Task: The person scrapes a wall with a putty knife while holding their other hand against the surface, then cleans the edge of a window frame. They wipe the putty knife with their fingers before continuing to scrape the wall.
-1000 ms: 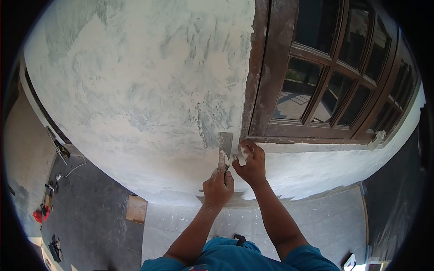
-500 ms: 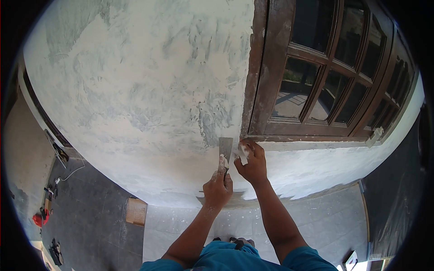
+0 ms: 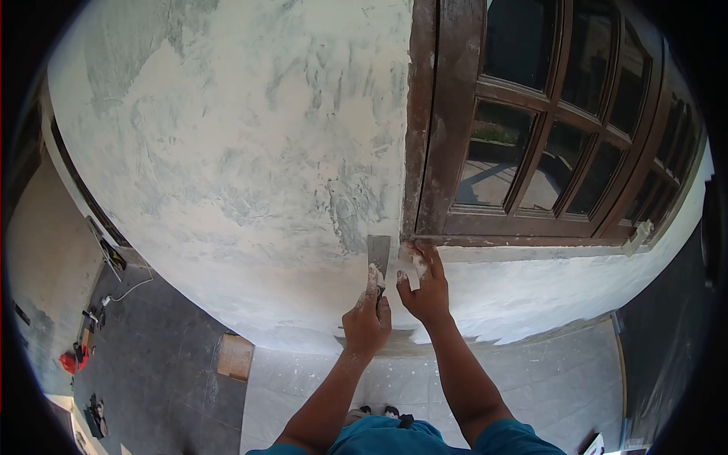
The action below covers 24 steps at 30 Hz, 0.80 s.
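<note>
My left hand (image 3: 367, 322) is wrapped round the handle of a putty knife (image 3: 378, 252), its index finger stretched along the tool and whitened with filler. The flat metal blade points up, near the patchy white wall (image 3: 250, 152). Just right of the blade, my right hand (image 3: 426, 288) is raised at the lower left corner of the brown window frame (image 3: 422, 152). Its fingers are apart and bent, with white filler on them, and the fingertips are at the wall just under the frame.
A cardboard piece (image 3: 236, 356) lies on the dark floor (image 3: 167, 349) at left. Red and dark items (image 3: 70, 362) are at the far left. Light sheeting (image 3: 303, 379) covers the floor below the wall. A dark sheet (image 3: 667, 326) hangs at right.
The view has shifted slightly, so the window and wall sit a little differently. My right hand's fingers have moved slightly under the frame corner. My left hand still holds the putty knife.
</note>
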Motion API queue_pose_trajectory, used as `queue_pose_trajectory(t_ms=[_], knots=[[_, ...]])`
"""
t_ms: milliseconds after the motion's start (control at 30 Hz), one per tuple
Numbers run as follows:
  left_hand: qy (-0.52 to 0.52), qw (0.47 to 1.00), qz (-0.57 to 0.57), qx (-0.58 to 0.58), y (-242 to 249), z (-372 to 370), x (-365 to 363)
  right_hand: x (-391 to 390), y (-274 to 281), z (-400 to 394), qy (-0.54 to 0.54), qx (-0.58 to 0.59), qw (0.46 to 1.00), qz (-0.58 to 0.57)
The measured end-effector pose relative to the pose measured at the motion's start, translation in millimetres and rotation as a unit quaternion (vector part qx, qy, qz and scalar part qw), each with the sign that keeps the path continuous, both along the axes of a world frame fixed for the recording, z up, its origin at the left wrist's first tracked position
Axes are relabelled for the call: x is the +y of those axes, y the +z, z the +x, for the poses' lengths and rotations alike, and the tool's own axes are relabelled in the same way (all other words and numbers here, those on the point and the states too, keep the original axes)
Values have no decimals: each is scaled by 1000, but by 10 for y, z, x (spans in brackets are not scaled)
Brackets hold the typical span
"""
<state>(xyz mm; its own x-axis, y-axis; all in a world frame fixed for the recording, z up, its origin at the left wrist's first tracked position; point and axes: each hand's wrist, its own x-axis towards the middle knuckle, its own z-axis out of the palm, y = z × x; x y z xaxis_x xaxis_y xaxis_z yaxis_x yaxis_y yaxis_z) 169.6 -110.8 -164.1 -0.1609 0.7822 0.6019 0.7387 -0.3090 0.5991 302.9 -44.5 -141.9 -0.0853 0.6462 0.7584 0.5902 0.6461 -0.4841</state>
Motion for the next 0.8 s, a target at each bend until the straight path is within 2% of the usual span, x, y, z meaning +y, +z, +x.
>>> queue_pose_trajectory(t_ms=[100,133,167,200,233,267,300,333,367,400,433,500,567,600,633,667,700,767,800], knots=[[-15,1000,2,-8,208,-13,43,-220,7,-59,29,69,997,2],[-15,1000,2,-11,196,-15,29,-314,52,-109,57,112,992,-32],[-29,999,-13,-20,184,-26,28,-336,40,-146,58,109,992,-31],[-45,998,-28,-27,176,-52,35,-345,17,-192,114,152,970,-153],[-47,998,-27,-24,157,-80,48,-363,-28,-240,165,195,928,-272],[-89,992,-51,-70,133,-107,67,-360,-110,-301,215,255,873,-355],[-132,982,-77,-115,127,-137,75,-373,-151,-316,209,264,874,-351],[-140,981,-78,-108,160,-180,69,-389,-146,-329,234,310,838,-382],[-207,957,-110,-171,204,-240,58,-400,-138,-356,260,356,799,-410],[-270,923,-144,-232,257,-311,37,-380,-168,-413,255,364,799,-405],[-276,922,-150,-226,331,-380,20,-341,-234,-480,242,384,815,-360],[-262,944,-188,-69,558,-526,16,-340,-268,-543,222,407,828,-317],[-178,959,-192,107,901,-778,36,-332,-250,-513,181,325,849,-376],[-143,972,8,185,799,-971,187,-389,-204,-563,205,377,820,-379],[-126,961,106,224,928,-1088,257,-419,-268,-607,201,383,818,-380],[-116,921,197,314,1091,-1222,366,-440,-354,-643,201,402,807,-382],[-104,882,228,400,1135,-1372,518,-469,-417,-688,201,421,797,-383],[-85,823,304,473,1113,-1562,807,-585,-490,-822,180,447,789,-380],[-92,821,307,473,1053,-1610,915,-613,-498,-884,163,466,783,-377]])
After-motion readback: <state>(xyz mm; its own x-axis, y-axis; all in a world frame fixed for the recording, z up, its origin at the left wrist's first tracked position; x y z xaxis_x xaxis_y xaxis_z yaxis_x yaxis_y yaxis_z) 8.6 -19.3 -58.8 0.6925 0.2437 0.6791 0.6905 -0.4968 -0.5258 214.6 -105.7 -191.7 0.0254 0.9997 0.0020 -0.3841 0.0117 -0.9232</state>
